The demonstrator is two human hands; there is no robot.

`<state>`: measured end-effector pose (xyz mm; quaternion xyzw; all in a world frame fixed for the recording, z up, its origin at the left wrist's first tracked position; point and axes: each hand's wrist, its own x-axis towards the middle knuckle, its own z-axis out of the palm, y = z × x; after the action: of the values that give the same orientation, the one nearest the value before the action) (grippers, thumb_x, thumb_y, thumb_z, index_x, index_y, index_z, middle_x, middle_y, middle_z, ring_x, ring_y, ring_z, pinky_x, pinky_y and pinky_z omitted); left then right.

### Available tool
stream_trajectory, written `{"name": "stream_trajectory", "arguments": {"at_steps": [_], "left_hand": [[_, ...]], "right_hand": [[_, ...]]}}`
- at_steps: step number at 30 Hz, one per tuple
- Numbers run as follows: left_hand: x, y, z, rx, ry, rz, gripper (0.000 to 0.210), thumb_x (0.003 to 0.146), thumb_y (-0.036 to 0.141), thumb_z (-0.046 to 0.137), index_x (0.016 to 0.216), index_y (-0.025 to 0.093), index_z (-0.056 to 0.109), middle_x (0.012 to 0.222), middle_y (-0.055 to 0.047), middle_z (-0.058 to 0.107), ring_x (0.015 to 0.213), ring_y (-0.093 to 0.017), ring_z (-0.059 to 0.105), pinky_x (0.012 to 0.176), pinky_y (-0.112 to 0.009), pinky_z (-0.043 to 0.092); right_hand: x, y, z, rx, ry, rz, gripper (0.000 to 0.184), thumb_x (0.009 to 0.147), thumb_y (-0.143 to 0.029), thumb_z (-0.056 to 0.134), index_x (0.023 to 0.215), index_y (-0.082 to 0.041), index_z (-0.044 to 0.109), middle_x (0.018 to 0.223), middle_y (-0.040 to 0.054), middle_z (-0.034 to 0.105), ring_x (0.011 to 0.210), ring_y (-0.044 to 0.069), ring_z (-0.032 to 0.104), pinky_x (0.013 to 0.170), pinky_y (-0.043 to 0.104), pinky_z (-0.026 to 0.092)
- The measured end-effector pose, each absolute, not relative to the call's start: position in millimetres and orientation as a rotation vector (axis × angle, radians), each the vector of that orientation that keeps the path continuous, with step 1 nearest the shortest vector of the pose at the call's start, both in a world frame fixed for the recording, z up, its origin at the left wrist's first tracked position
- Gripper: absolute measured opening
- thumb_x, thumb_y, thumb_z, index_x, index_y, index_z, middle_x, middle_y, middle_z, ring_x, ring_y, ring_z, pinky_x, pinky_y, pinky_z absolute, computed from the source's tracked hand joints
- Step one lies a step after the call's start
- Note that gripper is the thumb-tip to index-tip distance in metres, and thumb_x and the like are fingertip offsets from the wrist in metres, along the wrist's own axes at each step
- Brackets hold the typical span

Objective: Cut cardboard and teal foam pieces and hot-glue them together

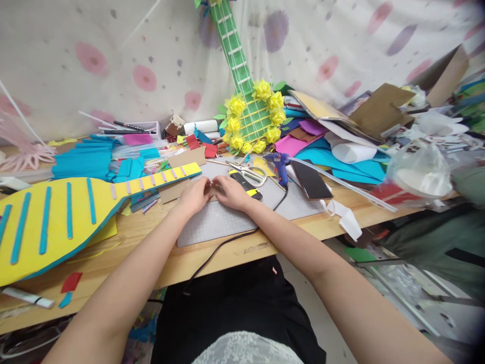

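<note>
My left hand (195,194) and my right hand (229,192) meet over the grey cutting mat (212,222). The fingers of both are bent and drawn together, and whatever lies between them is too small or too hidden to name. Just behind my right hand are a pair of scissors (252,174) and a black and yellow packet (242,183). To the left lies a yellow cardboard guitar shape (102,197) with blue strips on its body and pale strips along its neck, whose tip comes close to my left hand. Brown cardboard pieces (172,191) lie beside that hand.
A purple glue gun (280,167) and a black phone (311,179) lie right of the hands; a dark cable (215,250) crosses the table edge. Behind stands a green guitar model (238,65) with yellow paper flowers. Coloured paper (348,169) and a plastic bag (419,167) fill the right.
</note>
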<state>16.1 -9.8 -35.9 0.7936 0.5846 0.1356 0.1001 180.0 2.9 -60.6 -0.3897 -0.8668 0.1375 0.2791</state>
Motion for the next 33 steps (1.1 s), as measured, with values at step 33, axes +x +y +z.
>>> {"name": "stream_trajectory", "arguments": {"at_steps": [33], "left_hand": [[15,-10,-52,2.370,1.691,0.461,0.029,0.079,0.021,0.056,0.108,0.015,0.053,0.110,-0.011,0.062,0.104,-0.024,0.056,0.090,-0.037,0.042]], "right_hand": [[93,90,1,-0.971,-3.092,-0.167,0.029,0.069,-0.010,0.057,0.097,-0.015,0.064,0.107,0.0140,0.063,0.096,0.024,0.058,0.077,0.033,0.044]]}}
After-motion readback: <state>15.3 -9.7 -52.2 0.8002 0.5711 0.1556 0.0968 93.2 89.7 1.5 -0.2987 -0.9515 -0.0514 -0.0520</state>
